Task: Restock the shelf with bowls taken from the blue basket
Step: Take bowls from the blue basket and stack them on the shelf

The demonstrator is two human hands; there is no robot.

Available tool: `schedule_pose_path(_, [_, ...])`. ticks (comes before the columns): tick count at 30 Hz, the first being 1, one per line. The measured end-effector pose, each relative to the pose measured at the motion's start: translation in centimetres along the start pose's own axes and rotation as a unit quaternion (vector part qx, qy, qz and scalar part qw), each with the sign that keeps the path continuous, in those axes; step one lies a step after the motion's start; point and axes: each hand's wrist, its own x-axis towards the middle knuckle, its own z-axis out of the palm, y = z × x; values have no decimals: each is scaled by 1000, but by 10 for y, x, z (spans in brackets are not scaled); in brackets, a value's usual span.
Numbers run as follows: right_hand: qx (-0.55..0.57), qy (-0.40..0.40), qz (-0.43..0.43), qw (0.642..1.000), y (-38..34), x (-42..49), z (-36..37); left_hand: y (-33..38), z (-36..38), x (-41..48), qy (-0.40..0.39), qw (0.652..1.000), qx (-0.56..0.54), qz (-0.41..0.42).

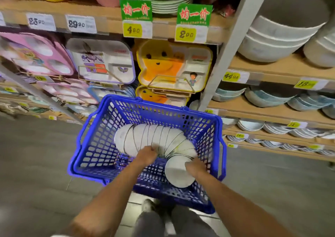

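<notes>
A blue plastic basket (94, 146) sits on the floor in front of me. Inside it lies a curved row of several nested white bowls (145, 137) with thin dark rims, on their sides. My left hand (146, 155) reaches into the basket and its fingers curl round the rims near the middle of the row. My right hand (194, 167) grips the end bowl (175, 175) at the near right of the row. The shelf (272, 117) on the right carries stacks of white and bluish bowls.
A white upright post (226, 55) divides the shelving. Left of it stand children's divided plates (172, 64) under green price signs (136, 10). Large grey bowls (281, 37) fill the upper right shelf. Grey floor lies on both sides; my legs and shoes (148, 206) are just behind the basket.
</notes>
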Motion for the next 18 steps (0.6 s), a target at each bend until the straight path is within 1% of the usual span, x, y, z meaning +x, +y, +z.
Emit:
schedule_pose_path(4, [-48, 19, -11, 999, 2, 16, 18, -14, 26, 35, -60, 997, 46, -8])
schedule_pose_path(8, [-86, 62, 58, 993, -5, 25, 29, -26, 52, 65, -140, 986, 73, -56])
schedule_pose_path(11, [-109, 98, 53, 988, -6, 25, 36, -28, 69, 77, -179, 976, 99, -71])
schedule_pose_path(14, [-115, 113, 53, 986, -4, 23, 40, -30, 84, 81, -165, 977, 112, -74])
schedule_pose_path(16, [-90, 111, 86, 986, -6, 23, 39, -31, 89, 82, -145, 980, 116, -76])
schedule_pose_path(18, [-71, 107, 108, 986, -11, 25, 37, -31, 91, 84, -141, 978, 128, -79])
